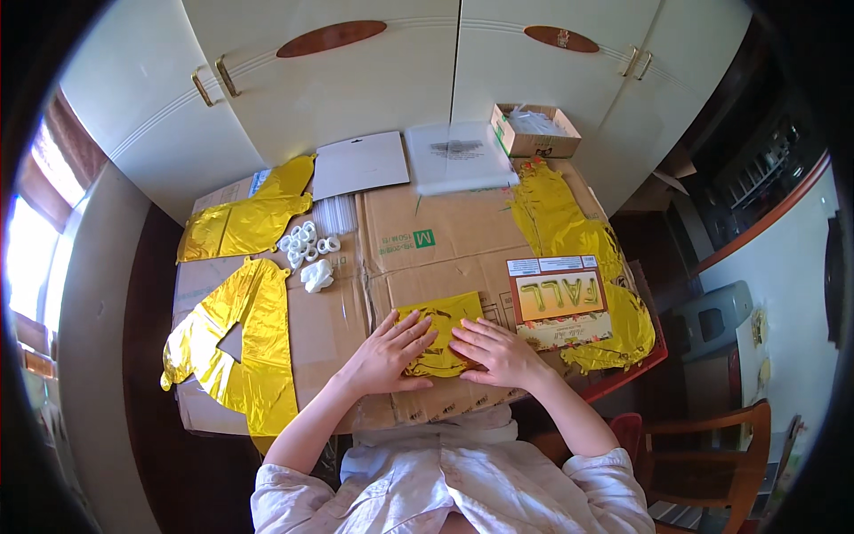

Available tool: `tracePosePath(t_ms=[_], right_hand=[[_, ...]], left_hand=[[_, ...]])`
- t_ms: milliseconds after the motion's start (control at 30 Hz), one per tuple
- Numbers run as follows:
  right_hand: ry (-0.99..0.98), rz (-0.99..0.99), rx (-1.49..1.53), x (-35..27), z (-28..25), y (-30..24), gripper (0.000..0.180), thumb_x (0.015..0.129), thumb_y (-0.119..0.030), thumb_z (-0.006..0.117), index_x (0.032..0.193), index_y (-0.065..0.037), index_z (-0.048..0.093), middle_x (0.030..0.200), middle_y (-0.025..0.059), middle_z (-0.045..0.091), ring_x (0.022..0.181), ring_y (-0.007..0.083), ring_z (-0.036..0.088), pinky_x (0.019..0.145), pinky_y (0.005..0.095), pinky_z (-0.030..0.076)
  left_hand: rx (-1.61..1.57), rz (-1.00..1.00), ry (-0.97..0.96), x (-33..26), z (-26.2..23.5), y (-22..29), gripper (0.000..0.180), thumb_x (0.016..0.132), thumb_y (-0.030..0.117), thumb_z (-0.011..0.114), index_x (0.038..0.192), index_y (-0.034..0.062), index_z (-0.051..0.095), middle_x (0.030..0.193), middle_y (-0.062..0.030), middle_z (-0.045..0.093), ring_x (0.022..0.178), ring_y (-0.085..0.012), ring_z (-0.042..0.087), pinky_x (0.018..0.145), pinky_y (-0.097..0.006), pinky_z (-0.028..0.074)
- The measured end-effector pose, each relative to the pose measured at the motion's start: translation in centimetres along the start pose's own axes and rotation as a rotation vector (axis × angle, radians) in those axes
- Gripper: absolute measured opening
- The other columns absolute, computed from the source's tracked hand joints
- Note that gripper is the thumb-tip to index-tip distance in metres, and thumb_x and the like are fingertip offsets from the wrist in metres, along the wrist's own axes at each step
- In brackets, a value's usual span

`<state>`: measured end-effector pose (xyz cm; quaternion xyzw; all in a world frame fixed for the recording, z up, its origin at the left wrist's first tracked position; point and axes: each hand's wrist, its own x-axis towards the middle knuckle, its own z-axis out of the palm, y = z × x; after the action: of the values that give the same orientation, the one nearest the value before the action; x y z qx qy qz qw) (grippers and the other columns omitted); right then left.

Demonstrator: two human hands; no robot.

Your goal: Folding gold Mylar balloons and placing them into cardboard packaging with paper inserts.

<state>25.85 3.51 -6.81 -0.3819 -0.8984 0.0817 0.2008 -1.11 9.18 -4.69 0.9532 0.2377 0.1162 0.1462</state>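
In front of me a folded gold foil balloon (442,309) lies on the cardboard-covered table (400,214). My left hand (389,354) presses flat on its left side, fingers stretched out. On its right side rests my right hand (498,351), also with fingers extended. Both palms are down, and part of the foil is hidden beneath them. Just beyond my right hand is a printed card (560,298) picturing gold balloon letters. It lies partly over flat gold foil balloons (623,325) at the right edge.
An A-shaped gold balloon (267,356) lies at the left, with another gold balloon (240,222) behind it. White ribbon rolls (307,240) sit beside clear straws (335,214). Farther back are a white card (360,165), clear plastic bags (458,158) and a small box (538,142).
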Motion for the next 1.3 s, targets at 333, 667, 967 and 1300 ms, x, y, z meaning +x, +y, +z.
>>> tracePosePath(t_ms=[333, 667, 967, 1300], right_hand=[[0.168, -0.027, 0.123, -0.7, 0.0, -0.5, 0.028, 0.075, -0.012, 0.076, 0.091, -0.007, 0.053, 0.115, 0.0103, 0.055, 0.116, 0.0279, 0.056, 0.102, 0.0449, 0.047], [0.288, 0.034, 0.083, -0.4, 0.4, -1.1, 0.024, 0.078, -0.009, 0.072, 0.093, -0.008, 0.054, 0.109, 0.0079, 0.058, 0.102, 0.0275, 0.061, 0.09, 0.0388, 0.053], [0.411, 0.069, -0.087, -0.8, -0.1, -1.8, 0.028, 0.072, -0.016, 0.078, 0.091, -0.014, 0.057, 0.106, 0.001, 0.056, 0.1, 0.0225, 0.056, 0.087, 0.0389, 0.045], [0.344, -0.018, -0.287, -1.0, -0.1, -2.4, 0.016, 0.074, -0.017, 0.073, 0.089, -0.018, 0.066, 0.088, -0.0039, 0.055, 0.085, 0.0151, 0.055, 0.077, 0.0328, 0.041]], left_hand=[[-0.082, -0.001, 0.023, 0.5, 0.1, -0.5, 0.06, 0.079, 0.035, 0.071, 0.127, 0.0051, 0.054, 0.137, -0.0161, 0.052, 0.135, -0.0348, 0.04, 0.113, -0.05, 0.029], [-0.031, 0.021, 0.115, 1.0, -0.2, 0.2, 0.047, 0.078, 0.032, 0.072, 0.116, 0.0071, 0.06, 0.126, -0.012, 0.059, 0.128, -0.0337, 0.048, 0.106, -0.047, 0.037], [-0.129, -0.061, 0.275, 1.3, 0.6, -0.4, 0.021, 0.083, 0.01, 0.064, 0.104, 0.0049, 0.067, 0.108, -0.0116, 0.068, 0.11, -0.0306, 0.062, 0.094, -0.041, 0.048], [-0.223, -0.167, 0.303, 1.5, 0.9, -0.8, 0.019, 0.086, 0.008, 0.06, 0.102, 0.0007, 0.068, 0.105, -0.0164, 0.069, 0.104, -0.0302, 0.065, 0.09, -0.04, 0.049]])
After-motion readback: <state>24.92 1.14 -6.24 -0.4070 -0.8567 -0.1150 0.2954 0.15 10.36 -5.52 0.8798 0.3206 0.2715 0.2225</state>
